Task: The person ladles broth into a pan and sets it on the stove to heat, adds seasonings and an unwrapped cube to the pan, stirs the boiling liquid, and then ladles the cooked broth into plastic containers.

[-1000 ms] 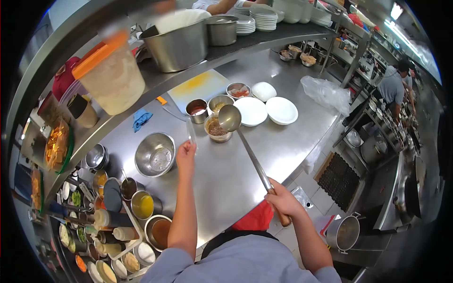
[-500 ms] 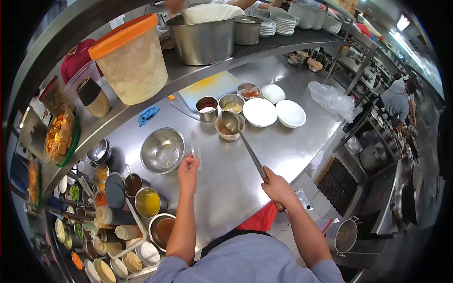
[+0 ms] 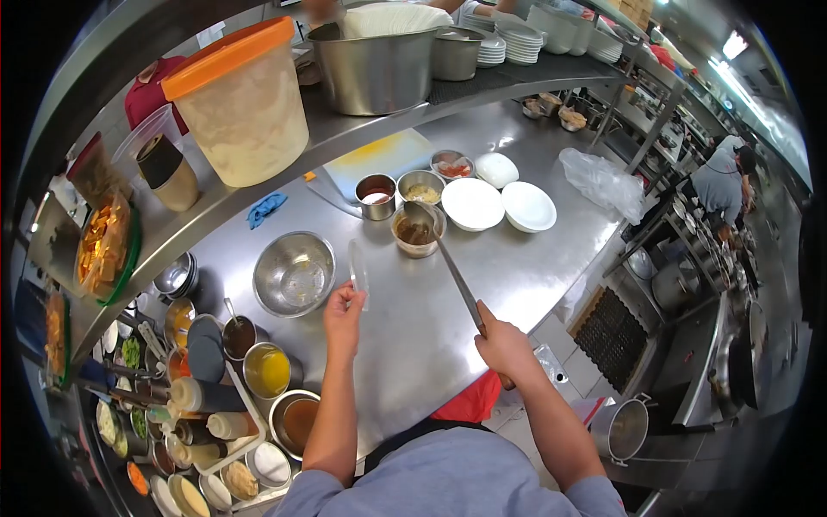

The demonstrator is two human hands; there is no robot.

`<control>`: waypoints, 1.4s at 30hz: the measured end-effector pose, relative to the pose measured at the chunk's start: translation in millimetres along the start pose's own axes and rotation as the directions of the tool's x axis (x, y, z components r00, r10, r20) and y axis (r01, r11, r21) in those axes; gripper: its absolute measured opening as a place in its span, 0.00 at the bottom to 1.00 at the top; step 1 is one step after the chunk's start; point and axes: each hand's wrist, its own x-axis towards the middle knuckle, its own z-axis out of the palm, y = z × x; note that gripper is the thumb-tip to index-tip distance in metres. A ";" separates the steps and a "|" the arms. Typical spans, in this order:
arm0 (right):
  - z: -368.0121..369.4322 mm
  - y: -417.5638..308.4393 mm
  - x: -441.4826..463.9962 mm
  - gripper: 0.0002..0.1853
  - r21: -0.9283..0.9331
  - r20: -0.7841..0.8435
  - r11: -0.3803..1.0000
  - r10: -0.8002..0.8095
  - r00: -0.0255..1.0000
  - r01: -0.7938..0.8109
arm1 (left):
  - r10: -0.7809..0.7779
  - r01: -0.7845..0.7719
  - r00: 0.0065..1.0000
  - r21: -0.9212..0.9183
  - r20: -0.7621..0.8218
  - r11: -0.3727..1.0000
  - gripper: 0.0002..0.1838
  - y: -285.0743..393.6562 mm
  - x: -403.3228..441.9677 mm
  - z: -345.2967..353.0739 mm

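At the round translucent plastic tub of brown contents [image 3: 417, 248]: a long-handled grey steel ladle [image 3: 457, 277], its cup at the tub's mouth.

Right hand [image 3: 504, 348], near side and right of the tub: fingers curled closed round the ladle's brown grip. Left hand [image 3: 344, 314], near side and left of the tub: fingertips pinched together on a thin clear plastic disc [image 3: 359, 265], apart from the tub. Wide round steel mixing bowl [image 3: 284, 280] farther left of tub; round white bowl [image 3: 474, 205] right of and beyond it. Cup's depth in the contents: cannot tell.

Head-worn view — forward and down over hands [image 3: 343, 315] and counter [image 3: 413, 345]
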 end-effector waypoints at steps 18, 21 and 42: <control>-10.4 -6.4 -16.9 0.37 0.042 -0.086 0.999 -0.031 0.996 0.034 | -0.014 0.014 1.000 -0.010 -0.006 1.000 0.07 4.9 -1.4 -10.2; -15.5 -4.0 -17.2 0.37 0.173 -0.037 0.984 -0.039 0.999 0.045 | -0.025 0.025 1.000 0.003 -0.004 1.000 0.07 9.3 -1.1 -8.2; -5.6 -1.4 -1.3 0.36 0.282 -0.019 0.959 -0.012 1.000 0.017 | -0.017 0.017 1.000 -0.003 -0.002 1.000 0.07 5.7 -3.3 -10.5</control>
